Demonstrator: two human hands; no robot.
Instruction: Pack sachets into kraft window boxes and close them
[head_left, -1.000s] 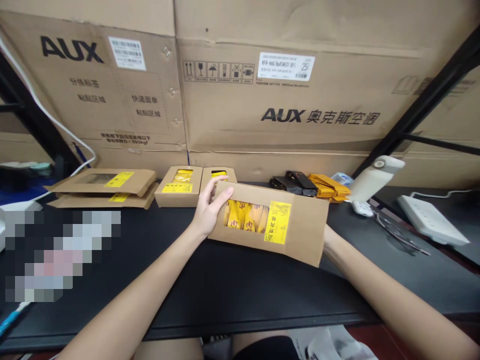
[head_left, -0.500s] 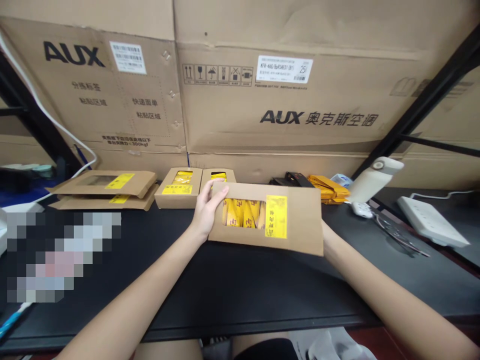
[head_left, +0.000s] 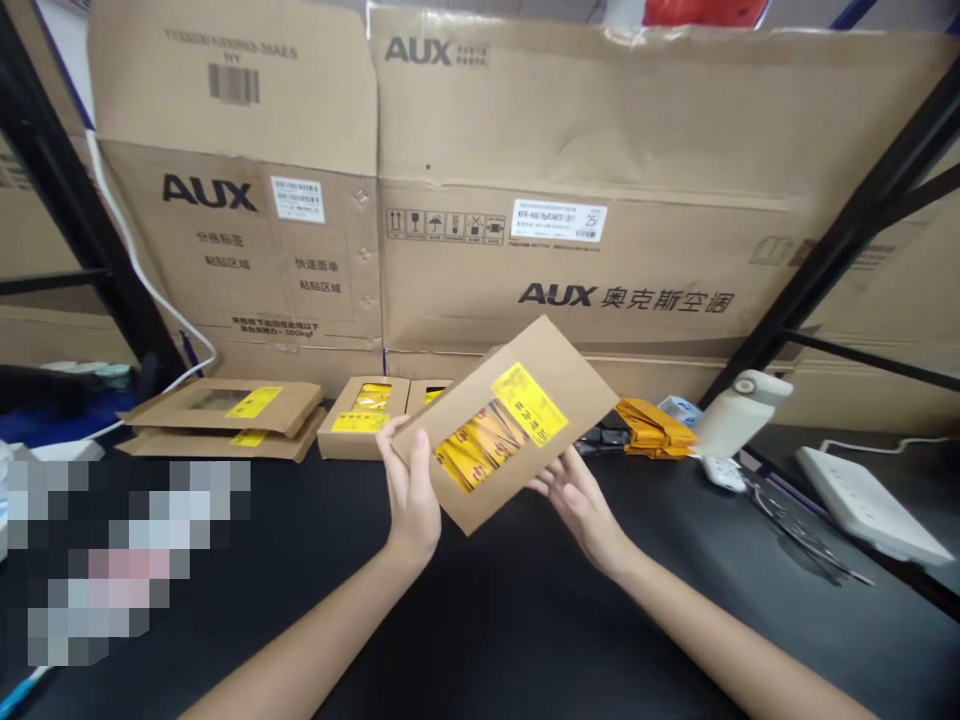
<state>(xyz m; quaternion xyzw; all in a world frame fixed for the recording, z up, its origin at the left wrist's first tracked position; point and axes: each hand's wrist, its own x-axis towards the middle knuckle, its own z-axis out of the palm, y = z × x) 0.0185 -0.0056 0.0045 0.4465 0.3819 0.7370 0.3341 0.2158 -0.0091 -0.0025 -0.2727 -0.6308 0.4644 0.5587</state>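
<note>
Right hand (head_left: 581,510) fingertips tucked behind windowed carton (head_left: 506,425) — can't tell their grip. Left hand (head_left: 412,490) clamps its lower-left end. Carton's above bench (head_left: 510,620), front edge cut off — long axis slants up-right, yellow label (head_left: 530,403) end high.

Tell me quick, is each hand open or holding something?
Left hand: closed, holding the cardboard box at its left end.
Right hand: half-curled at the box's lower edge; can't tell if it's gripping.
</note>
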